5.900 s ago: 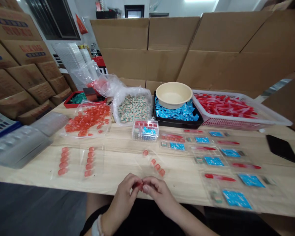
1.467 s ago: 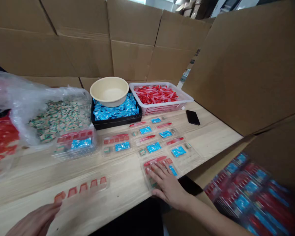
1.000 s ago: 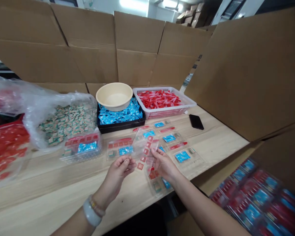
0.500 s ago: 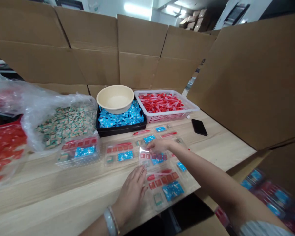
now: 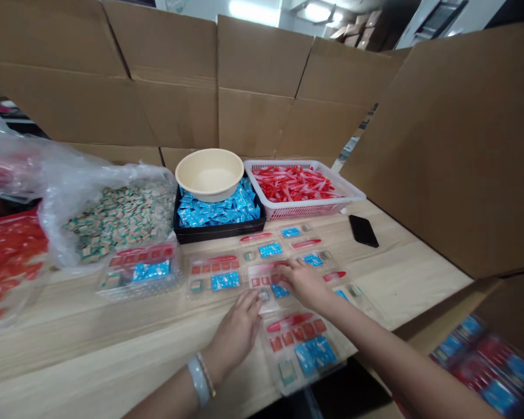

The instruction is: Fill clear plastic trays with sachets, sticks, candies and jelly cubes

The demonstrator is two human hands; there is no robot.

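A clear blister tray (image 5: 257, 270) with a row of red square pieces lies on the table, over a blue packet. My left hand (image 5: 236, 329) is open, its outstretched fingertips touching the tray's near left corner. Bent over the same tray, my right hand (image 5: 303, 282) presses on its right side with fingers apart, hiding part of the row. Just nearer to me is a filled blister pack (image 5: 303, 349) with a red stick, red squares, a blue packet (image 5: 317, 355) and a small green-and-tan piece (image 5: 286, 371). Another filled pack (image 5: 216, 276) lies to the left.
Behind stand a plastic bag of green-and-tan pieces (image 5: 122, 218), a black tray (image 5: 220, 233) of blue packets under a cream basin (image 5: 209, 174), and a white basket (image 5: 305, 206) of red sticks. A phone (image 5: 363, 231) lies right. Packed blisters (image 5: 484, 364) fill a carton below.
My hands brought the tray of red squares from the left, held it up, then laid it among the packs. Over the last half second my right hand shifted slightly nearer along it.
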